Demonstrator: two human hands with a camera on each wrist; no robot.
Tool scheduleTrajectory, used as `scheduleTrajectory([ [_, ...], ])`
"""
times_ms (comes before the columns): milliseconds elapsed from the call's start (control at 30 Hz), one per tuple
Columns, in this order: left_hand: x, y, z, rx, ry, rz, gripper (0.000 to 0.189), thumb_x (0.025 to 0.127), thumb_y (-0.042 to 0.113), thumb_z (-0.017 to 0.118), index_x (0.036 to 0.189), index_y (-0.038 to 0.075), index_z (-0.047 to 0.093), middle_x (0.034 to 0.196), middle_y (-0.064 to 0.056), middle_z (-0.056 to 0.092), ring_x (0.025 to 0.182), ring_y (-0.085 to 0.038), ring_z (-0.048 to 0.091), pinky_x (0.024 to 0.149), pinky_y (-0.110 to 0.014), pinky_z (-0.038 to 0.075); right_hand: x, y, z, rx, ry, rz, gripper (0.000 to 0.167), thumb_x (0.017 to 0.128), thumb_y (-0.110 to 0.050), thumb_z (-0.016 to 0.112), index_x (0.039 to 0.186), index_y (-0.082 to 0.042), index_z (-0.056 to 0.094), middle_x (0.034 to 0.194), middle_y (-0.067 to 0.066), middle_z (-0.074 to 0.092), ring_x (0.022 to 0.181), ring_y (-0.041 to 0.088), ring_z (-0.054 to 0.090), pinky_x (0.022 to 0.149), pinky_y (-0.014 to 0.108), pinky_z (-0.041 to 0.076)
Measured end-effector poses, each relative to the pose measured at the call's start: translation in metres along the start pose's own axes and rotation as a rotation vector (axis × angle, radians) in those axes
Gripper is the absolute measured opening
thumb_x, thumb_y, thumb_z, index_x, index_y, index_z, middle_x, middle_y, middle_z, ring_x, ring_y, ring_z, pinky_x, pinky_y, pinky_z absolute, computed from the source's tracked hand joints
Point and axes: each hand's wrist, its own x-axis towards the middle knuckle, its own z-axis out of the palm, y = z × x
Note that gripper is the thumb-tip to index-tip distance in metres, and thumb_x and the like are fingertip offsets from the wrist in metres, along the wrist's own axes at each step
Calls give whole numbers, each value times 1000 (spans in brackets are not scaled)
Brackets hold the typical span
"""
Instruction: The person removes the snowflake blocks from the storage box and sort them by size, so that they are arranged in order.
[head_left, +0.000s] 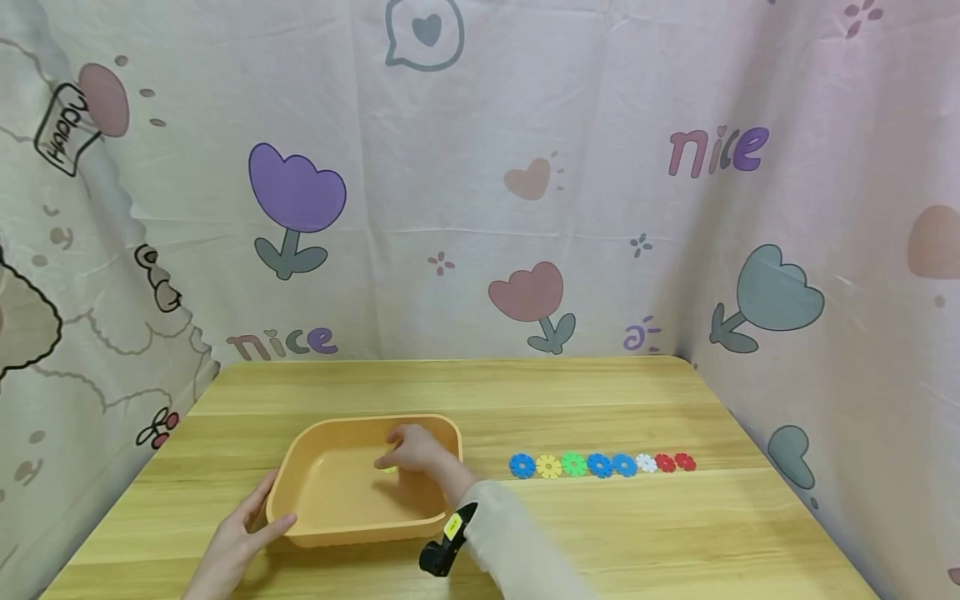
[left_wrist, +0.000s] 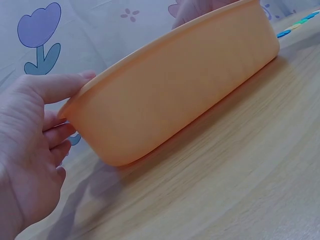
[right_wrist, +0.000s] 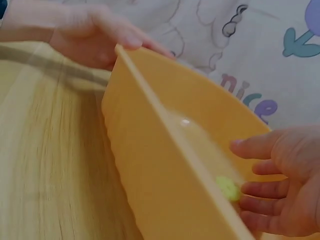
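Observation:
An orange-yellow plastic basin (head_left: 330, 487) stands on the table. My left hand (head_left: 234, 537) holds its near left corner, the thumb over the rim and the fingers against the outer wall, as the left wrist view also shows. Inside the basin is my right hand (head_left: 418, 454), its fingers loosely bent and the thumb well apart from them. A small yellow-green flower-shaped plastic piece (right_wrist: 229, 188) lies on the basin floor at my right fingertips. Whether the fingers touch it I cannot tell; nothing is pinched between them.
To the right of the basin, several flower-shaped pieces form a row: a blue piece (head_left: 522, 466) at the left end, then yellow, green, blue, white and red ones (head_left: 686, 462). A printed cloth (head_left: 450, 208) hangs behind and beside the wooden table (head_left: 637, 542).

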Motion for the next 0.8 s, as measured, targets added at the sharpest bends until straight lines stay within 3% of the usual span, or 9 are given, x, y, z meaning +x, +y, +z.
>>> scheduleTrajectory([
  [33, 0, 1, 0, -3, -1, -3, 78, 92, 21, 58, 149, 4, 8, 152, -23, 5, 135, -42, 5, 90, 1, 20, 1, 1, 1, -16, 4, -4, 40, 75, -18, 77, 107, 0, 63, 100, 9, 63, 86, 16, 57, 74, 24, 47],
  [67, 0, 1, 0, -2, -2, -10, 78, 92, 22, 58, 149, 4, 8, 152, -23, 5, 135, -41, 6, 90, 0, 22, 1, 2, 2, -28, 8, -7, 39, 75, -18, 77, 106, 0, 63, 100, 8, 63, 85, 16, 57, 73, 24, 47],
  [167, 1, 3, -1, -6, -8, -32, 79, 91, 22, 59, 149, 5, 8, 152, -23, 5, 135, -42, 6, 109, -29, 21, 5, 5, 6, -80, 28, -28, 35, 73, -15, 77, 103, 0, 64, 94, 7, 65, 81, 15, 58, 70, 22, 46],
  [200, 1, 3, -1, -2, -9, -37, 80, 91, 22, 59, 149, 5, 8, 152, -23, 5, 135, -42, 6, 109, -29, 21, 6, 6, 8, -105, 37, -37, 34, 72, -14, 78, 101, -1, 65, 91, 6, 65, 79, 14, 58, 69, 21, 46],
  [233, 1, 3, -1, -1, -10, -41, 80, 91, 23, 59, 149, 5, 8, 152, -23, 5, 135, -42, 7, 109, -29, 22, 6, 7, 10, -129, 41, -46, 32, 71, -13, 78, 98, -2, 65, 88, 5, 64, 77, 13, 57, 68, 21, 46],
  [333, 0, 3, -2, 7, -11, -41, 79, 91, 23, 59, 149, 6, 7, 152, -23, 5, 135, -42, 7, 102, -14, 24, 5, 8, 13, -228, 41, -71, 29, 68, -14, 81, 91, -4, 66, 80, 1, 63, 71, 11, 54, 65, 20, 45],
  [400, -1, 2, -2, 16, -9, -35, 79, 92, 23, 59, 149, 6, 7, 152, -22, 5, 135, -42, 8, 85, 1, 24, 3, 7, 14, -284, 30, -87, 28, 66, -14, 82, 87, -5, 66, 78, -1, 61, 70, 10, 52, 65, 19, 44],
  [600, -3, 1, -1, 26, -5, -27, 79, 91, 23, 59, 149, 3, 8, 151, -24, 7, 135, -43, 9, 79, 3, 24, -1, 5, 16, -401, -11, -92, 21, 67, -14, 82, 78, -8, 65, 72, -3, 57, 67, 9, 50, 63, 17, 43],
  [800, -1, 4, -1, 100, 22, -6, 77, 91, 25, 60, 147, 0, 15, 148, -27, 18, 131, -39, 21, 78, 0, 30, -2, 4, 10, -372, -33, -77, 25, 66, -10, 82, 75, -10, 59, 69, -5, 51, 63, 10, 45, 56, 18, 39],
])
